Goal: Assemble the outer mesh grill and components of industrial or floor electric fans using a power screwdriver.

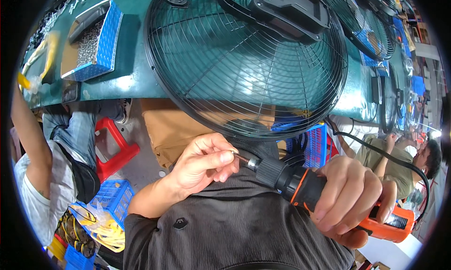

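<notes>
In my right hand (350, 197) I grip an orange and black electric screwdriver (286, 178), its bit pointing left across my chest. My left hand (206, 162) pinches a small metal piece, probably a screw, at the bit's tip between thumb and forefinger; the fingers mostly hide it. Beyond both hands a large round black fan guard (249, 68) lies on the green table, its near rim overhanging the edge. A black housing (291, 11) sits on the far part of the guard. A black cord runs from the screwdriver's rear end up to the right.
A blue box of small screws (96, 42) stands on the green table (129, 77) at the left, a black tool across it. More fan guards (366, 21) are at the right. Co-workers sit on both sides. Blue crates (112, 199) and a red stool (115, 145) stand below the table.
</notes>
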The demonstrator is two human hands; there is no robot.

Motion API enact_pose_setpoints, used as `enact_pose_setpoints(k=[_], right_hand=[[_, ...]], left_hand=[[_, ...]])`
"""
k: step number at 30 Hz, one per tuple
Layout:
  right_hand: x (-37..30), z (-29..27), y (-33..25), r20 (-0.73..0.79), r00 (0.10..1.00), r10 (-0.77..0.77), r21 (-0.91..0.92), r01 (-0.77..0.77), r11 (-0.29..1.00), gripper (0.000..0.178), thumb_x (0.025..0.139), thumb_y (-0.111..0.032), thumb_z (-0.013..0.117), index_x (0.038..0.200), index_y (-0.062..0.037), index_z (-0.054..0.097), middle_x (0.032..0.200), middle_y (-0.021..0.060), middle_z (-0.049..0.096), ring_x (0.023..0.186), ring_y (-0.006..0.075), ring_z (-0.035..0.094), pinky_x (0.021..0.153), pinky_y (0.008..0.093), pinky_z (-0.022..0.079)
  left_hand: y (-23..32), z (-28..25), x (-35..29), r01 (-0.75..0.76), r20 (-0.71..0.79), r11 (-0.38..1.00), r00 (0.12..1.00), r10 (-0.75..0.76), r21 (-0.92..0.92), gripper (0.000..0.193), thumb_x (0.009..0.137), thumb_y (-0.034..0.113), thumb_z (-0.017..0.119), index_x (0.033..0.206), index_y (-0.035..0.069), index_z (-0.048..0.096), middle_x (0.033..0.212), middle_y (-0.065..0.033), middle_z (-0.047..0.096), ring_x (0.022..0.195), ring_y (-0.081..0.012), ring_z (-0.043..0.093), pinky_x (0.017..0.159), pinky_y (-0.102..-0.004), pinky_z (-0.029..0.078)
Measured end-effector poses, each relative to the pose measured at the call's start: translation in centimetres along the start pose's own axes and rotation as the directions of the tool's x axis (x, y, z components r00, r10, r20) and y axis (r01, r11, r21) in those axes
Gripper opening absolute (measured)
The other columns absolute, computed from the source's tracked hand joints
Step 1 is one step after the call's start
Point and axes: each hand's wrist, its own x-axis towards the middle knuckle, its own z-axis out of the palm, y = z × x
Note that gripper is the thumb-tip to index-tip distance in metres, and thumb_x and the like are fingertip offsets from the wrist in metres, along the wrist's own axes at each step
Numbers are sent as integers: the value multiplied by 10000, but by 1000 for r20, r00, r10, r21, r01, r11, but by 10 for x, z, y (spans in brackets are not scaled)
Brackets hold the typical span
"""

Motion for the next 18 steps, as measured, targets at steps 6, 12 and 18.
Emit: enact_pose_setpoints(k=[6,12,18], right_hand=[[-5,-10,-9,179,981,80,-22,-77,997,361,760,-56,749,1010,1,494,671,78,629,529,168,634,492,260,575],[-9,-15,-7,346,936,68,-92,-39,995,390,770,-73,769,1040,8,500,672,94,631,556,189,652,487,288,573],[-11,-11,0,332,941,68,-151,-18,988,412,781,-89,765,1073,12,492,686,96,637,551,189,650,485,281,562]], left_hand=[[-8,1,-4,108,-5,984,994,-110,-138,167,954,110,569,1090,52,646,890,-125,672,606,-115,531,509,-217,387],[-5,12,-4,187,-35,945,978,-204,-268,279,984,133,509,1239,40,576,1020,-113,656,660,-112,532,534,-213,402],[-6,6,-7,182,-23,943,980,-197,-280,352,983,128,502,1320,30,518,1053,-123,649,683,-122,541,550,-215,422]])
